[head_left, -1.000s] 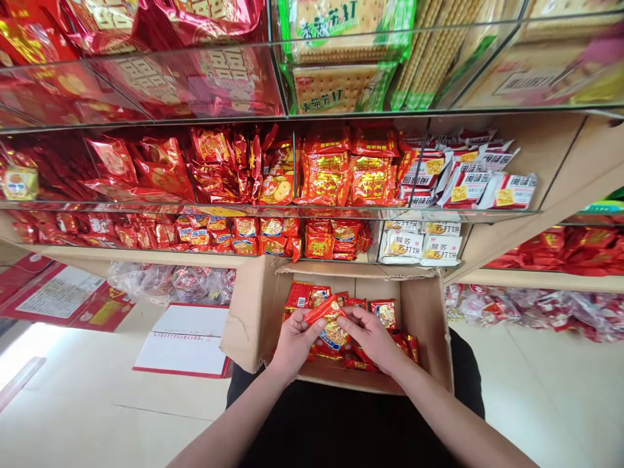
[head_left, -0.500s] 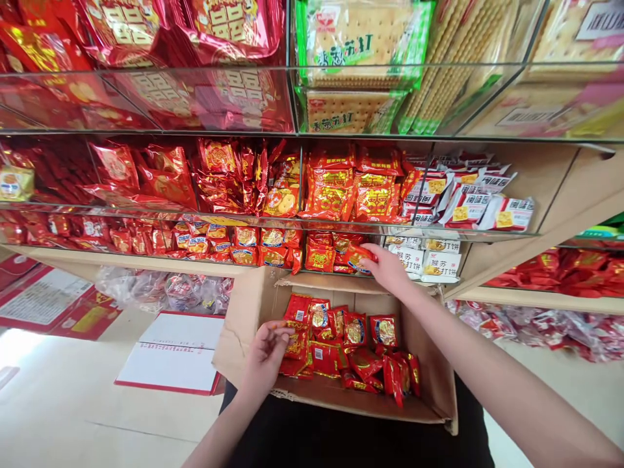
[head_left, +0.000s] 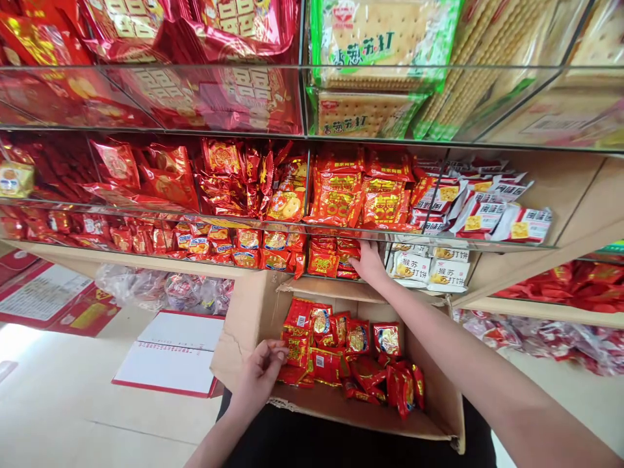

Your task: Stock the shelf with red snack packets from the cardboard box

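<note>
My right hand (head_left: 371,265) reaches into a lower shelf compartment. Its thumb lies against a red snack packet (head_left: 345,252) among others like it, and its other fingers are partly hidden. My left hand (head_left: 260,372) is over the left side of an open cardboard box (head_left: 336,404). Its fingers are curled and pressed together beside the red and gold packets (head_left: 295,351) in the box; whatever is between them does not show. More red packets (head_left: 402,389) lie loosely heaped at the box's right.
White cracker packets (head_left: 412,266) fill the compartment right of my right hand. A glass shelf edge (head_left: 336,229) runs just above it. Higher shelves hold red packets (head_left: 385,195) and green-edged crackers (head_left: 380,39). A white and red carton (head_left: 163,354) lies on the floor at left.
My right hand has moved deeper into the shelf compartment with the red packet. My left hand has dropped slightly, and the orange-red edge seen at its fingertips no longer shows. The view has shifted slightly.
</note>
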### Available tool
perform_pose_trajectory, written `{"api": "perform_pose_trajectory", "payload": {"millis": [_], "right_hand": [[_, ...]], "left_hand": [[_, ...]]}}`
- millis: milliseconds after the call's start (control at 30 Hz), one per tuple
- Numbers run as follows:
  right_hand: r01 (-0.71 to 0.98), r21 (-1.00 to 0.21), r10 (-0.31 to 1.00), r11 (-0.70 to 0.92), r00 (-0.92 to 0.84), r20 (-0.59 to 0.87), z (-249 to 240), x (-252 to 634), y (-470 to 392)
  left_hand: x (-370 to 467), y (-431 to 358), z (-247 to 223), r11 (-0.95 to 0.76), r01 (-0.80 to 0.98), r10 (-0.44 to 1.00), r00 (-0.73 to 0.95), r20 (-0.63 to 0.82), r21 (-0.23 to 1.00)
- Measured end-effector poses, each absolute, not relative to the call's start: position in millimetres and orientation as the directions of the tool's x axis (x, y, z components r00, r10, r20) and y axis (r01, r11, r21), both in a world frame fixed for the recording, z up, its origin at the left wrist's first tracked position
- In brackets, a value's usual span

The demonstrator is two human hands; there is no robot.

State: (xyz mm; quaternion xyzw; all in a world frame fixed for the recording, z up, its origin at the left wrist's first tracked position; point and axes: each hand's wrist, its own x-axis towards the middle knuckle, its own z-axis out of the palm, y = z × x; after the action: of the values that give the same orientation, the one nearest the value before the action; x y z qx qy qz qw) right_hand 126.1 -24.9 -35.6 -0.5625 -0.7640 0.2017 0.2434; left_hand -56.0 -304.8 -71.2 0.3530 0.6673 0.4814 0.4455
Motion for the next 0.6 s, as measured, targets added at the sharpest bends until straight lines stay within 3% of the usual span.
{"api": "perform_pose_trajectory", "payload": {"millis": [200,400,533,600], "right_hand": [[0.764,-0.578,0.958,0.287,-0.232,0.169,-33.0,133.3,-19.7],[0.747,-0.584,0.948,0.317,-0.235,0.214,-11.8,148.0,-36.7],[0.61,-0.532,0.81,0.587,-0.438,0.391,-8.0,171.1,-102.2],[0.538,-0.523,0.729,0.661,-0.627,0.275,-23.9,182.5,-137.0]], "left_hand": [[-43.6,-298.8,-67.8,0.315,0.142,0.928,-0.255,-0.273,0.939],[-42.1,-299.3,-73.7,0.308,0.442,0.948,-0.211,-0.236,0.843],[-39.9,-303.8,-82.6,0.286,0.61,0.956,-0.135,-0.26,0.739],[-37.7,-304.8,-84.7,0.27,0.682,0.955,-0.097,-0.282,0.68]]}}
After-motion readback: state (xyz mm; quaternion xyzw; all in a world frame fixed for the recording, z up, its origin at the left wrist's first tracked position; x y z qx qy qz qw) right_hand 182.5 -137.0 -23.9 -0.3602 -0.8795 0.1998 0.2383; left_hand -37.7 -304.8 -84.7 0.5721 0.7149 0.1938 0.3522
